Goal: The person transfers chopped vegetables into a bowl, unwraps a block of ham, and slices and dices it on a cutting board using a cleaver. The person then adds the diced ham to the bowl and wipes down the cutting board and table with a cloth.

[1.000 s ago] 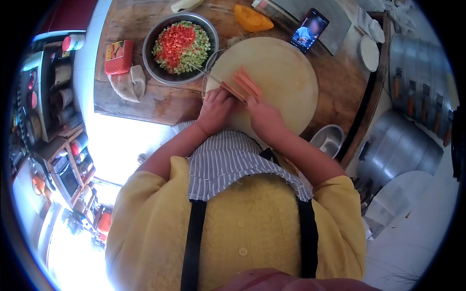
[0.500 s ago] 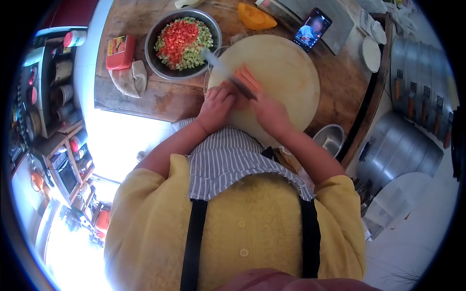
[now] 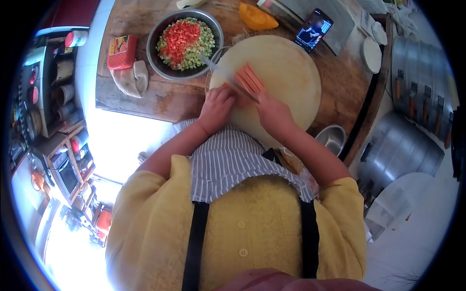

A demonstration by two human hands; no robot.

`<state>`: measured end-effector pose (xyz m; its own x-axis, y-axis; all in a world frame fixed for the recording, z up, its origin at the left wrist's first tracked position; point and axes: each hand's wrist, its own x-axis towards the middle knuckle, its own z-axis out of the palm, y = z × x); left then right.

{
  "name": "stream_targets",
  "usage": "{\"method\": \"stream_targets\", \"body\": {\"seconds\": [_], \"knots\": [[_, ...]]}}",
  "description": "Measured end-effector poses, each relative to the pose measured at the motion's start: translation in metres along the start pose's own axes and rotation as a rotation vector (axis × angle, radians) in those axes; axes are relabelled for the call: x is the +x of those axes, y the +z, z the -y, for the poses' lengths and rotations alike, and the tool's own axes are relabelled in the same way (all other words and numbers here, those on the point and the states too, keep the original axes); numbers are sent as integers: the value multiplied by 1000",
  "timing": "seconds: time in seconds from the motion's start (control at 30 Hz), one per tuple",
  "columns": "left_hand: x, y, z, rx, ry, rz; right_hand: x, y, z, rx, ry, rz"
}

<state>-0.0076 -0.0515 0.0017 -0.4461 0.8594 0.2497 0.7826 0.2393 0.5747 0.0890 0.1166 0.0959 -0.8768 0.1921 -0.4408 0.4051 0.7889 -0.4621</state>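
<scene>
On a round cutting board [image 3: 286,72], my right hand [image 3: 274,114] is closed on the handle of a knife [image 3: 225,75], whose blade points up and left and is slightly blurred. My left hand [image 3: 217,107] lies at the board's left edge with fingers curled on a reddish-orange piece, mostly hidden under them. Several orange strips [image 3: 249,77] lie fanned out just beyond the blade. A steel bowl [image 3: 151,51] at the board's upper left holds diced red and green pieces [image 3: 184,41].
An orange wedge [image 3: 257,18] and a lit phone [image 3: 314,30] are behind the board. A red package [image 3: 121,52] and a cloth [image 3: 130,80] lie at the left. A small metal bowl [image 3: 331,139] stands right of my right forearm.
The knife has lifted and swung, its blade shifting against the strips. Both hands and the board appear slightly further right, and the phone's picture differs.
</scene>
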Motion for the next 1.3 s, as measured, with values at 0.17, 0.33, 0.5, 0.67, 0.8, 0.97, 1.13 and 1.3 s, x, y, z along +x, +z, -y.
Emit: {"method": "stream_targets", "body": {"seconds": [0.17, 0.33, 0.5, 0.67, 0.8, 0.97, 1.13, 1.3], "knots": [[-3, 3, -2, -9, -40, 16, -1, 18, 6, -100, 43, 53], [-6, 1, 0, -44, -52, 58, 1, 17, -6, 25, 16, -54], [-7, 1, 1, -60, -57, 14, -6, 4, 10, -59, 14, 69], [-6, 1, 0, -69, -56, -13, 1, 18, 9, -82, -22, -23], [-10, 4, 4, -90, -64, 17, 0, 3, 1, 19, 25, 16], [-7, 2, 1, -48, -19, -33, -3, 9, 14, -96, 22, 85], [-9, 3, 3, -73, -41, -11, 0, 27, 1, -46, -24, 1], [-11, -5, 2, -74, -18, -29, -7, 8, 4, 19, -50, -63]]}}
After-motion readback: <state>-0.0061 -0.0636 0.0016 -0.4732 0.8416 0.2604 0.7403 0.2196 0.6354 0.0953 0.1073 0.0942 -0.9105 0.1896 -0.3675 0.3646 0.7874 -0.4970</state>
